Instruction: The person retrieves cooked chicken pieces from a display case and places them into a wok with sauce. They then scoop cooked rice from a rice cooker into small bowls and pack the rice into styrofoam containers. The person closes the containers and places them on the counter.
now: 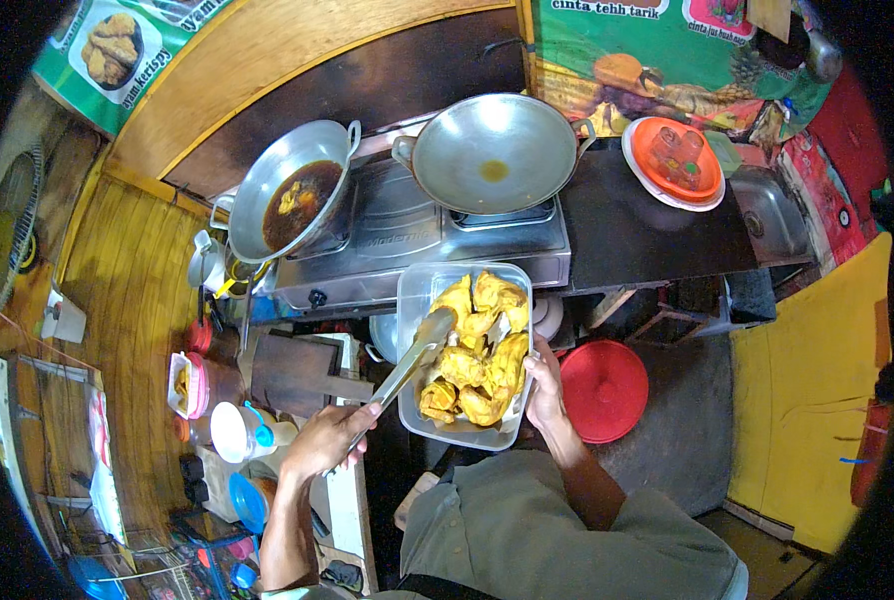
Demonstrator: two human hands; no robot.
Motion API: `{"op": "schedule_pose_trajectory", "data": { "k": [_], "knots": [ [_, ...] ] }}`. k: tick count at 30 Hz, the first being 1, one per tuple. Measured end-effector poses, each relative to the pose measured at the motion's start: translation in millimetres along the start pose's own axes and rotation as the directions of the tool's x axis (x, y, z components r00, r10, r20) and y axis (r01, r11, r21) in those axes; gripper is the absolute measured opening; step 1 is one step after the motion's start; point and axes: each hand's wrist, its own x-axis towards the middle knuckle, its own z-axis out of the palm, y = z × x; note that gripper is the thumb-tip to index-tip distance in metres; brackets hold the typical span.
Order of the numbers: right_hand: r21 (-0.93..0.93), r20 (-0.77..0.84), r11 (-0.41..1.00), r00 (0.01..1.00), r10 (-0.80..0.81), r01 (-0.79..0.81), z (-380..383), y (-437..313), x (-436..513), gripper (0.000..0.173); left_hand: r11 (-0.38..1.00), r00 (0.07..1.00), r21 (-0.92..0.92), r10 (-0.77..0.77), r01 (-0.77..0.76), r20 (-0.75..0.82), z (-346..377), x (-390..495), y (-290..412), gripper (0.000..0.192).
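Note:
My left hand grips metal tongs, whose tips reach over the yellow-coated chicken pieces. Whether the tips pinch a piece cannot be seen. Several pieces sit in a clear plastic container, held at its right side by my right hand. Beyond it is a two-burner gas stove. On the stove's left side a tilted wok has dark oil in it, with a yellowish piece of food in the oil. A second wok on the right burner shows only a small brownish puddle.
An orange plate with clear cups stands on the dark counter, near a metal sink. Below, a round red lid lies to my right. Tubs, including a white bucket, crowd the left side beside a cutting board.

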Motion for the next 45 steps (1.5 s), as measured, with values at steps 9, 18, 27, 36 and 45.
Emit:
{"op": "schedule_pose_trajectory", "data": {
  "k": [9, 18, 27, 36, 45],
  "knots": [
    [0.084, 0.052, 0.992, 0.994, 0.092, -0.096, -2, 4, 9, 0.062, 0.954, 0.997, -0.293, 0.070, -0.058, 0.029, 15, 33, -34, 0.044],
    [0.087, 0.031, 0.980, 0.983, 0.180, -0.182, 7, 11, 17, 0.062, 0.875, 0.986, -0.471, 0.156, -0.109, 0.062, 17, 43, -56, 0.039],
    [0.070, 0.007, 0.979, 0.982, 0.189, -0.189, 15, 25, 27, 0.062, 0.852, 0.996, -0.521, 0.079, -0.054, 0.027, -3, 28, -71, 0.038],
    [0.104, 0.060, 0.956, 0.961, 0.268, -0.273, 27, 47, 44, 0.050, 0.744, 0.957, -0.609, 0.150, -0.274, -0.247, -114, -5, -90, 0.039],
    [0.174, 0.141, 0.969, 0.978, 0.151, -0.175, 39, 65, 32, 0.061, 0.989, 0.870, 0.055, 0.150, -0.140, -0.469, -303, 76, -43, 0.056]
  ]
}}
